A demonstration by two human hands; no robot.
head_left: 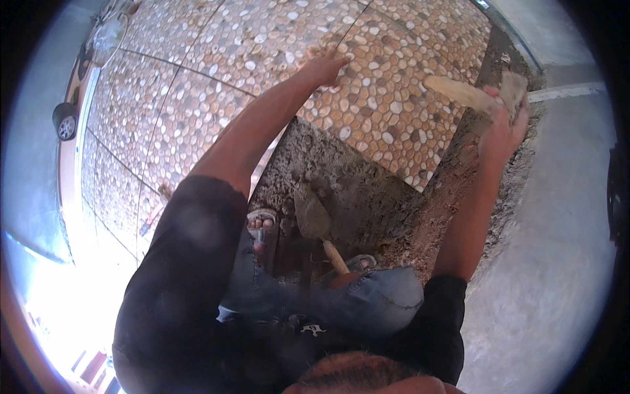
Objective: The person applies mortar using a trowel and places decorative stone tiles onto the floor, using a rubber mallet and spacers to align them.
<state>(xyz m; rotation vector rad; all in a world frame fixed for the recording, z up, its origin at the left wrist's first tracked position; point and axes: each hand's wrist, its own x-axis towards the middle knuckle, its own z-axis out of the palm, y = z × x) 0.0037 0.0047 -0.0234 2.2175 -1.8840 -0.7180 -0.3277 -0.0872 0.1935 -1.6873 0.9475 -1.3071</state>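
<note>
My left hand [325,68] rests on a pebble-patterned floor tile [384,98], its fingers spread over the surface near a joint. Over by the right wall, my right hand [504,121] is closed round a mallet [462,93] with a pale wooden handle. It grips close to the greyish head, and the handle points left across the tile's right edge. The head's exact shape is blurred. Wet grey mortar [341,177] lies bare in front of the tile. A trowel [311,211] with a wooden handle lies on that mortar, near my feet.
More pebble-patterned tiles [151,85] stretch to the left and far side. A strip of brown rubble and soil [453,177] runs between the tile and the grey wall [551,217] on the right. A toy-like dark wheel [66,121] shows at far left.
</note>
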